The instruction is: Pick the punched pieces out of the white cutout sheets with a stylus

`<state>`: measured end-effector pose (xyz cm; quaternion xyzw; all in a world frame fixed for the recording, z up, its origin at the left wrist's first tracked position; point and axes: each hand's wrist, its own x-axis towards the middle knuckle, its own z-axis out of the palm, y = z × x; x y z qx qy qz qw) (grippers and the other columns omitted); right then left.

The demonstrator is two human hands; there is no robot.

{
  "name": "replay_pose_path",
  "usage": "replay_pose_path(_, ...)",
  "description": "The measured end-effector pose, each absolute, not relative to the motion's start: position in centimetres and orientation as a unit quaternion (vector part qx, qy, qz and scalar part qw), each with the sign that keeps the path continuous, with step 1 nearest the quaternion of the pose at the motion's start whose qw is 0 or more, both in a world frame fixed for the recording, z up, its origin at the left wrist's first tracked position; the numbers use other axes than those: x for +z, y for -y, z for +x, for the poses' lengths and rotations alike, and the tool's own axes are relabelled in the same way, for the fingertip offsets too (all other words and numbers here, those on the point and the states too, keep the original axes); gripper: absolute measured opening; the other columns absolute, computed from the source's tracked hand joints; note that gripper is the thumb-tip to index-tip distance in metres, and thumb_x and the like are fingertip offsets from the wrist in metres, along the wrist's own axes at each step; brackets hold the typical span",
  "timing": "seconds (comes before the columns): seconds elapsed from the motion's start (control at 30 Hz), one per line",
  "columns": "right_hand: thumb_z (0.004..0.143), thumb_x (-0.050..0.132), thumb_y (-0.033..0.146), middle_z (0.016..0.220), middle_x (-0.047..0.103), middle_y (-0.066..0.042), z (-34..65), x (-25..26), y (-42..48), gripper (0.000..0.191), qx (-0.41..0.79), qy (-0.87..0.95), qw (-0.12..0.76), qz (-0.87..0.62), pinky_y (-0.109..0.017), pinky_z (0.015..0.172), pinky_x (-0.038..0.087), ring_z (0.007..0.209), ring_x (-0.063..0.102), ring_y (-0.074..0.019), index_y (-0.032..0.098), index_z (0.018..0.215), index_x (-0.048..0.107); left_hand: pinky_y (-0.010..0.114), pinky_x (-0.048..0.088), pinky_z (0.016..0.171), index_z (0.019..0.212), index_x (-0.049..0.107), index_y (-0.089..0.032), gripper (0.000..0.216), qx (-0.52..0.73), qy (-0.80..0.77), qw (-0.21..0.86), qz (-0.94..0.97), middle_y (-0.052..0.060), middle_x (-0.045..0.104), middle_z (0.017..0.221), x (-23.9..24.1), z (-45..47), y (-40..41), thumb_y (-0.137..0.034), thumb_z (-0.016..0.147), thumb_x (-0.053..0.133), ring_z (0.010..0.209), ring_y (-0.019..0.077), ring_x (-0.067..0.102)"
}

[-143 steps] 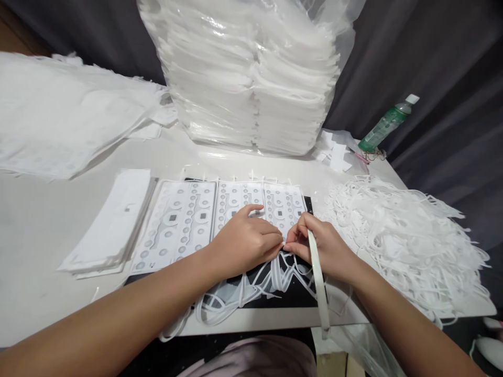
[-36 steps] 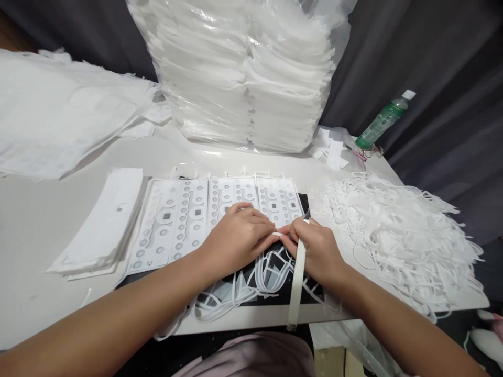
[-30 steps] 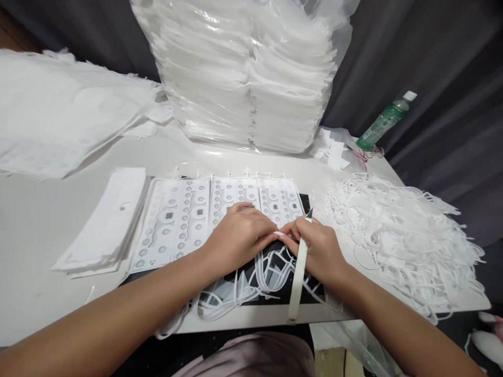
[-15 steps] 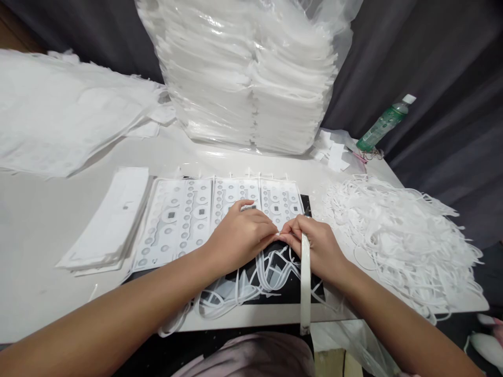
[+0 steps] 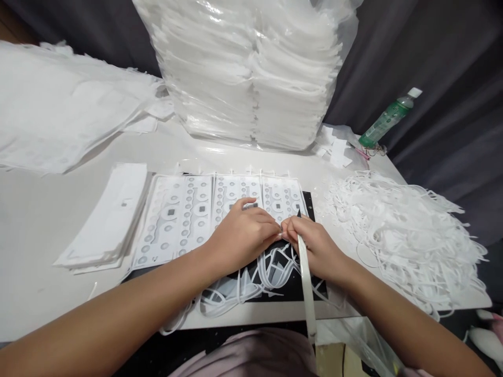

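My left hand [image 5: 245, 238] and my right hand [image 5: 316, 246] meet fingertip to fingertip over a black mat [image 5: 309, 203]. Both are closed in a pinch on a small white bit, apparently part of a white cord, mostly hidden by the fingers. A long, flat white-handled tool with a dark pointed tip [image 5: 306, 285] is also held in my right hand, its handle hanging toward me. White flat cords [image 5: 271, 277] lie looped just below my hands. Behind them, a row of white sheets printed with grey circles [image 5: 167, 220] rests on the mat, partly covered by my left hand.
A stack of white strips [image 5: 108, 214] lies left of the mat, and a heap of tangled white cords [image 5: 408, 241] lies right. At the back stand a large plastic-wrapped stack [image 5: 251, 78] and a green bottle [image 5: 389, 120]. White sheets [image 5: 66, 104] fill the far left.
The lower end of the white-handled tool has swung slightly right, and its tip slightly left. Both hands stay pinched together in nearly the same place. The view has shifted a little.
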<state>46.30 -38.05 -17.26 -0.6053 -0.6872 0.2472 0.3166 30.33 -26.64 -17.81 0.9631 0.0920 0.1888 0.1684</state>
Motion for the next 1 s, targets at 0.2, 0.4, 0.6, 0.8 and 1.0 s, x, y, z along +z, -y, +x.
replay_pose_path(0.2,0.091,0.045,0.022,0.077,0.055,0.0,47.2,-17.1,38.0,0.027,0.247,0.605,0.405,-0.639,-0.027,0.062,0.041,0.066,0.049,-0.0129,0.023,0.069,0.029,0.04,0.029,0.102,0.094,0.069,-0.024,0.018,0.155,-0.088,0.186,0.966,-0.001,0.074,0.093,-17.4,29.9,26.6,-0.035,0.092,0.055,0.096,0.0175,0.065)
replay_pose_path(0.4,0.09,0.053,0.02,0.078,0.065,0.0,47.5,-16.7,38.5,0.031,0.203,0.606,0.406,-0.654,-0.024,0.058,0.044,0.065,0.058,-0.0117,0.022,0.067,0.032,0.045,0.035,0.103,0.113,0.065,-0.023,0.025,0.116,-0.049,0.146,0.981,0.003,0.067,0.117,-17.0,29.0,26.2,-0.033,0.093,0.053,0.113,0.0245,0.059)
replay_pose_path(0.6,0.092,0.047,0.016,0.081,0.069,0.0,47.1,-16.2,39.0,0.027,0.228,0.621,0.356,-0.66,-0.024,0.06,0.048,0.073,0.065,-0.014,0.023,0.069,0.036,0.05,0.034,0.105,0.119,0.062,-0.023,0.028,0.103,-0.052,0.13,0.985,0.003,0.065,0.122,-17.1,29.0,26.2,-0.024,0.095,0.046,0.117,0.0259,0.057)
replay_pose_path(0.8,0.086,0.057,0.02,0.077,0.064,0.0,47.2,-17.1,39.0,0.024,0.229,0.629,0.281,-0.687,-0.027,0.054,0.042,0.061,0.053,-0.0136,0.023,0.07,0.039,0.048,0.036,0.105,0.114,0.064,-0.024,0.026,0.108,-0.066,0.159,0.979,0.002,0.066,0.121,-17.0,29.0,26.1,-0.025,0.095,0.047,0.117,0.0238,0.058)
replay_pose_path(1.0,0.088,0.054,0.018,0.074,0.064,0.003,46.8,-17.2,38.7,0.027,0.244,0.63,0.292,-0.677,-0.026,0.057,0.04,0.062,0.053,-0.0125,0.023,0.069,0.035,0.051,0.033,0.106,0.12,0.061,-0.022,0.029,0.087,-0.063,0.157,0.982,0.003,0.061,0.127,-17.2,28.7,26.3,-0.027,0.096,0.045,0.121,0.0258,0.054)
